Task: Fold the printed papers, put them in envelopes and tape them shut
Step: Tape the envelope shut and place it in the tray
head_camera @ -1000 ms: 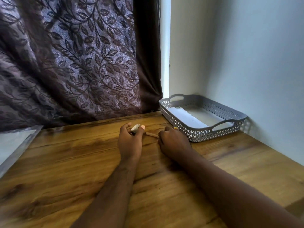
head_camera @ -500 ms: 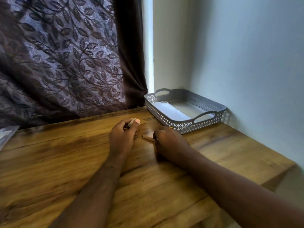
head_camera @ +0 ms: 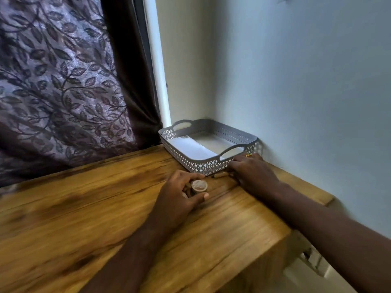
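Wood-grain table [head_camera: 84, 218], seen from the head camera: a small tape roll [head_camera: 198, 185] is held upright in the left hand [head_camera: 177, 197], near the table's far right corner. The roll is gripped between the curled fingers on its far side and the thumb on its near side, with its round open end turned up toward the camera.

Just right of the roll, a thin brown strip [head_camera: 221, 176] is seen lying on the wood, one end pointing at the left hand and the other end hidden at the fingers of the right hand [head_camera: 254, 174]. The right hand is laid knuckles-up on the table, its fingers bent. Whether the strip is pinched by it cannot be told.

A grey perforated basket [head_camera: 203, 163] with two handles is set in the corner just beyond both hands, and its near wall is touched or nearly touched by the right fingertips. White paper [head_camera: 190, 145] is seen lying flat inside it, apart from both hands. A leaf-patterned curtain [head_camera: 63, 81] is hung behind the table at left, and a pale wall [head_camera: 296, 81] is seen at right.
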{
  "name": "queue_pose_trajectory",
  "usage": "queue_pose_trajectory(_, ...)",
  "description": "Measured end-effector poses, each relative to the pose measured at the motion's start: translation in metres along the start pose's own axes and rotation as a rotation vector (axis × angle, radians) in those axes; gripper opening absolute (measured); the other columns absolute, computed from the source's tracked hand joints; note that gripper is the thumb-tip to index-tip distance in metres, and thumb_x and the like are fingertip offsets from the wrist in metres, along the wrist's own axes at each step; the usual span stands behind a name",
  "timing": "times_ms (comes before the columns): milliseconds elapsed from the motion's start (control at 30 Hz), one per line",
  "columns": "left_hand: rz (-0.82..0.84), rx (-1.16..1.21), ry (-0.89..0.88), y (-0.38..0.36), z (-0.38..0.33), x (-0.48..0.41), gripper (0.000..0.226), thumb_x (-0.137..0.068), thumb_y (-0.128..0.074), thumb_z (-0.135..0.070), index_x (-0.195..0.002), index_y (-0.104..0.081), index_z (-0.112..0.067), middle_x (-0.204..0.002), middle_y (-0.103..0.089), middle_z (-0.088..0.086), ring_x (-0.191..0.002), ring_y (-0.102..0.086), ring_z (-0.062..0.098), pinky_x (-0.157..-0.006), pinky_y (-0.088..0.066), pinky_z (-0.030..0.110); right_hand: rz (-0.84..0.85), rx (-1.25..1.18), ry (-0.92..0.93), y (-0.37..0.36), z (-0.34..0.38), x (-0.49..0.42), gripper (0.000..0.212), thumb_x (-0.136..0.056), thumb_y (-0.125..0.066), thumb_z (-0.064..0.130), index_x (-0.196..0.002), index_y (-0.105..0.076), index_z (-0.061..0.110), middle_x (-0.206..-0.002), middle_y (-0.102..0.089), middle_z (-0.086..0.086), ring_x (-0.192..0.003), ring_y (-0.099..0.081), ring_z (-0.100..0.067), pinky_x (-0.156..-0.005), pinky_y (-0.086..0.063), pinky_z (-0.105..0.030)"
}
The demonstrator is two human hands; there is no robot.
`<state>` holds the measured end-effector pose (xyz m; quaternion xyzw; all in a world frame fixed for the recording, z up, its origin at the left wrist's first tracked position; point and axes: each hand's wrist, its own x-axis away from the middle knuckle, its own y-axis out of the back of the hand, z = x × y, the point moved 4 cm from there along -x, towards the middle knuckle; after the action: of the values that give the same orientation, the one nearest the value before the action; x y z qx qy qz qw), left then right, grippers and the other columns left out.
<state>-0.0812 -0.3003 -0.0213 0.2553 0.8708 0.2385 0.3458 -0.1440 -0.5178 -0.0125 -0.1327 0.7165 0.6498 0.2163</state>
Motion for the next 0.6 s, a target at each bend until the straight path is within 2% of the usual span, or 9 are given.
queue_pose_trajectory(67, 0.013, -0.015, 0.001, -0.001, 0.002, 0.0, 0.048, -0.075, -0.084, -0.036, -0.12, -0.066, -0.036, -0.112, -0.057, -0.017, -0.098, -0.056, -0.002, -0.079, -0.047, 0.018, -0.012, -0.006, -0.005, -0.001, -0.006, -0.003, 0.014, -0.096, -0.061, 0.029, -0.106, -0.071, 0.029, -0.107, -0.07, 0.007, -0.097, -0.066, -0.016, -0.104, -0.036, -0.043)
queue_pose_trajectory(167, 0.0, -0.037, 0.008, 0.0, 0.004, -0.002, 0.051, -0.075, -0.084, -0.035, -0.122, -0.065, -0.034, -0.113, -0.058, -0.019, -0.101, -0.057, -0.001, -0.082, -0.048, 0.022, -0.013, 0.002, 0.011, -0.003, -0.009, -0.01, 0.014, -0.096, -0.06, 0.029, -0.103, -0.073, 0.029, -0.104, -0.07, 0.008, -0.092, -0.065, -0.016, -0.097, -0.041, -0.039)
queue_pose_trajectory(233, 0.001, -0.045, 0.0, -0.001, 0.004, -0.003, 0.05, -0.074, -0.085, -0.032, -0.12, -0.066, -0.033, -0.113, -0.058, -0.02, -0.101, -0.057, -0.002, -0.083, -0.048, 0.021, 0.0, -0.001, 0.009, -0.005, -0.011, -0.012, 0.014, -0.095, -0.061, 0.029, -0.102, -0.073, 0.029, -0.102, -0.07, 0.008, -0.09, -0.066, -0.018, -0.093, -0.046, -0.039)
queue_pose_trajectory(300, -0.001, -0.05, -0.012, -0.001, 0.005, -0.003, 0.049, -0.073, -0.086, -0.03, -0.118, -0.067, -0.033, -0.112, -0.059, -0.021, -0.102, -0.056, -0.003, -0.084, -0.047, 0.019, 0.002, -0.005, 0.006, -0.006, -0.011, -0.013, 0.012, -0.094, -0.062, 0.028, -0.099, -0.072, 0.028, -0.099, -0.069, 0.007, -0.087, -0.066, -0.021, -0.082, -0.05, -0.035)
queue_pose_trajectory(367, 0.002, -0.056, -0.016, -0.001, 0.007, -0.003, 0.049, -0.073, -0.086, -0.029, -0.118, -0.067, -0.033, -0.113, -0.06, -0.022, -0.102, -0.056, -0.004, -0.083, -0.045, 0.016, -0.007, -0.009, 0.002, -0.006, -0.011, -0.013, 0.009, -0.094, -0.062, 0.024, -0.096, -0.071, 0.025, -0.095, -0.067, 0.006, -0.082, -0.066, -0.022, -0.07, -0.043, -0.027)
queue_pose_trajectory(467, 0.01, -0.063, -0.01, -0.002, 0.009, -0.004, 0.05, -0.072, -0.087, -0.026, -0.118, -0.068, -0.033, -0.114, -0.061, -0.022, -0.102, -0.056, -0.005, -0.083, -0.043, 0.013, -0.006, -0.034, -0.005, -0.006, -0.01, -0.012, 0.009, -0.095, -0.062, 0.021, -0.098, -0.07, 0.022, -0.096, -0.066, 0.003, -0.081, -0.066, -0.02, -0.065, -0.036, -0.024)
queue_pose_trajectory(600, 0.024, -0.051, -0.004, -0.004, 0.01, -0.005, 0.048, -0.074, -0.086, -0.025, -0.117, -0.068, -0.032, -0.113, -0.061, -0.021, -0.101, -0.056, -0.006, -0.078, -0.04, 0.005, -0.031, -0.019, -0.009, -0.008, -0.01, -0.012, 0.011, -0.097, -0.057, 0.02, -0.105, -0.066, 0.018, -0.099, -0.064, -0.001, -0.083, -0.068, -0.023, -0.062, -0.039, -0.026)
